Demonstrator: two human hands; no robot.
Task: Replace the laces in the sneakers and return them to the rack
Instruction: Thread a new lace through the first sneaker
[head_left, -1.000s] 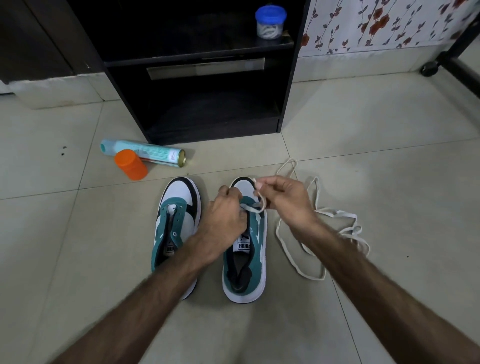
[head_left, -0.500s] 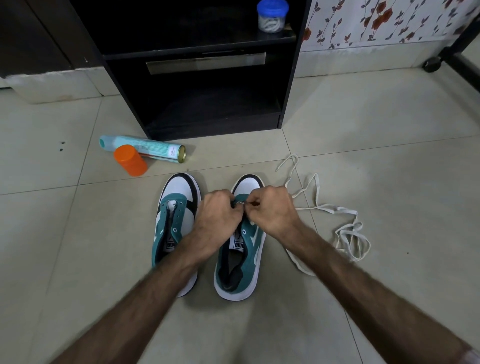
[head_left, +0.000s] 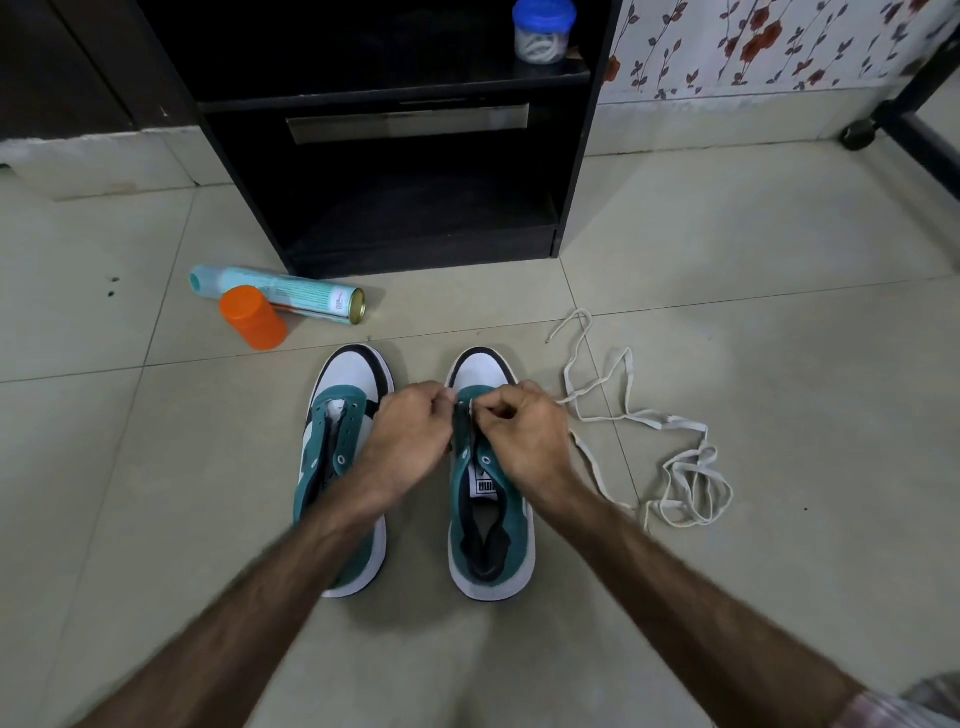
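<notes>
Two teal, white and black sneakers stand side by side on the tiled floor, toes pointing at the rack. The left sneaker has bare eyelets and no lace. Over the front eyelets of the right sneaker my left hand and my right hand meet, both pinching the white lace. The lace runs from my right hand out to the right and lies in loose loops on the floor. The black rack stands open just beyond the sneakers.
A teal spray can lies on its side left of the rack, with an orange cap in front of it. A blue-lidded jar sits on the rack's shelf. A black wheeled frame stands at the far right.
My right hand has come down from its raised pull to the front eyelets and now meets my left hand there. The lace's floor loops have shifted slightly.
</notes>
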